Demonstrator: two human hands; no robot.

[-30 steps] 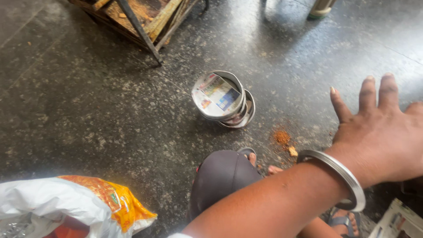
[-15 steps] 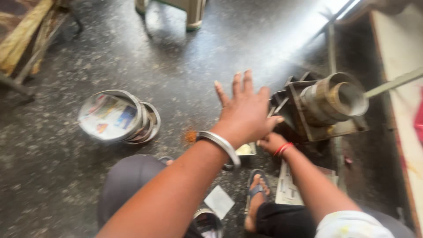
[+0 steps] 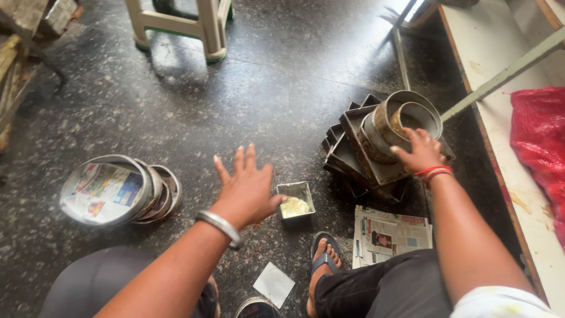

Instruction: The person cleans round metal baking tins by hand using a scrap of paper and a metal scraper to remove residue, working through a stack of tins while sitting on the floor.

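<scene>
My left hand [image 3: 246, 187] hovers over the dark floor with its fingers spread, holding nothing, just left of a small square tin [image 3: 295, 203] with a pale paste inside. A metal bangle sits on that wrist. My right hand [image 3: 419, 151] grips the rim of a round metal tin [image 3: 393, 121] that lies tilted among nested round tins on a stack of square baking trays [image 3: 366, 166]. Red threads circle the right wrist.
Round tins lined with newspaper [image 3: 112, 189] lie stacked on their side at the left. Folded newspaper [image 3: 389, 234] and a white paper square [image 3: 273, 284] lie by my sandalled foot [image 3: 323, 264]. A plastic stool [image 3: 187, 26] stands behind; a white bench [image 3: 506, 94] with a red bag [image 3: 541, 138] runs along the right.
The view has swung right, bringing the trays and bench into sight. My right hand has reached up onto the round tin's rim. My left hand stays spread over the floor.
</scene>
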